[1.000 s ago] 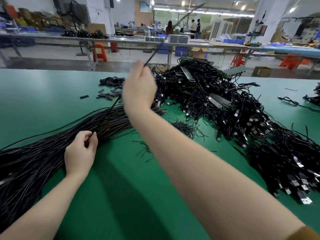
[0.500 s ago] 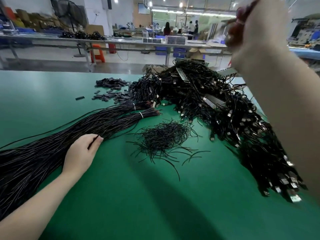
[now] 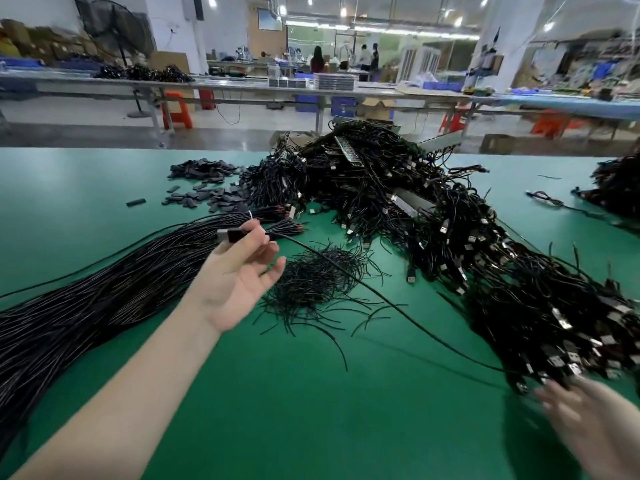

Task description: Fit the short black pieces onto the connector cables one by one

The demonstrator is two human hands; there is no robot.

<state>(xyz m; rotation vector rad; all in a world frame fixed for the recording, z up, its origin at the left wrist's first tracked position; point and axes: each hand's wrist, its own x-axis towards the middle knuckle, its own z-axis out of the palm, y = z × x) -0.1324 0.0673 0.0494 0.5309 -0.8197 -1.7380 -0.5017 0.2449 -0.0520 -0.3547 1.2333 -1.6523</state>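
My left hand (image 3: pixel 239 278) is raised palm up over the green table and pinches the plug end of one connector cable (image 3: pixel 346 271) at its fingertips. That cable trails down to the right into the big heap of connector cables (image 3: pixel 433 216). At the bottom right my right hand (image 3: pixel 588 424) is blurred, with its fingers spread and nothing in them, at the near edge of the heap. The short black pieces (image 3: pixel 207 192) lie in a loose pile at the back left. A long bundle of plain black cables (image 3: pixel 104 292) stretches across the left side.
A small tangle of thin black offcuts (image 3: pixel 311 278) lies just right of my left hand. One stray black piece (image 3: pixel 135 202) sits apart on the green table (image 3: pixel 311 410). Another cable pile (image 3: pixel 616 181) is at the far right. Workbenches and people stand behind.
My left hand left the cable bundle and rose, now pinching a cable's plug end. My right hand swung down from the upper right to the near edge of the heap.
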